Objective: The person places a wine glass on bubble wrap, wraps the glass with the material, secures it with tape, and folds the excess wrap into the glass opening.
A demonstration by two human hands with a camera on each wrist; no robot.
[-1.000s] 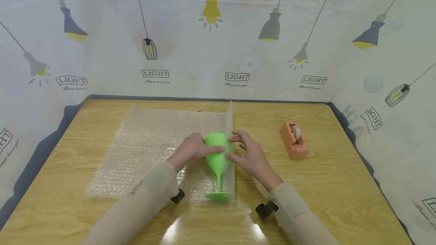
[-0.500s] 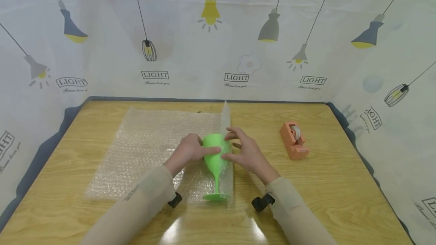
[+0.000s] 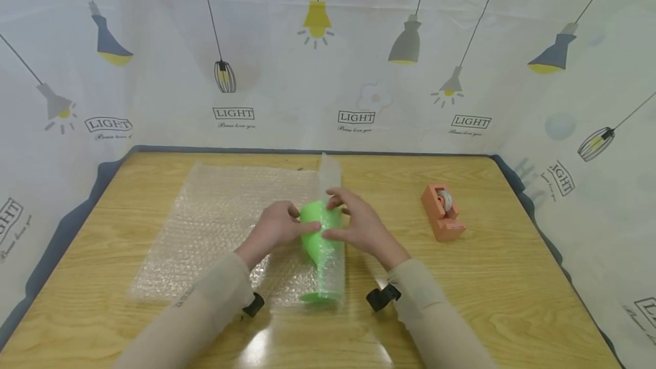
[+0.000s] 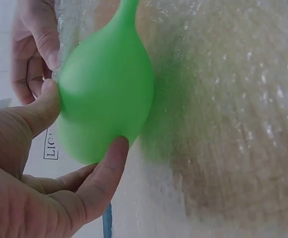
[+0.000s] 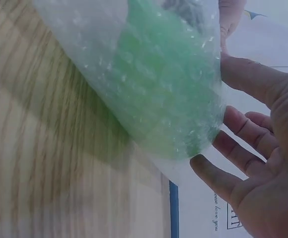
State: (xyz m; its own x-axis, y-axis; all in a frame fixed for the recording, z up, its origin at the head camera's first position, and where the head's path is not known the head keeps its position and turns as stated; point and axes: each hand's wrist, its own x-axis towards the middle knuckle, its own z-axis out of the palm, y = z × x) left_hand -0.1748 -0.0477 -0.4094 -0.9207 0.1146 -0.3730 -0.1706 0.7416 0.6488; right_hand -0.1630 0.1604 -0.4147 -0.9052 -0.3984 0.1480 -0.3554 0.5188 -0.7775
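A green plastic goblet [image 3: 310,244] lies on its side on a sheet of bubble wrap [image 3: 225,204], its bowl toward the back and its round foot toward me. My left hand [image 3: 274,226] grips the bowl between thumb and fingers from the left; in the left wrist view the goblet's bare side [image 4: 107,91] shows. The right edge of the sheet is folded over the goblet's right half. My right hand [image 3: 361,225] holds this flap against the bowl with thumb and fingers; through the wrap the green bowl [image 5: 169,89] looks blurred in the right wrist view.
An orange tape dispenser [image 3: 442,218] with a roll of clear tape stands on the wooden table [image 3: 492,278] to the right. The sheet spreads flat to the left of the goblet. A printed cloth backdrop [image 3: 277,73] rises behind the table's back edge.
Both hands have moved a little left with the goblet. The bubble wrap's right edge has come further over it, now covering its right side and much of the stem.
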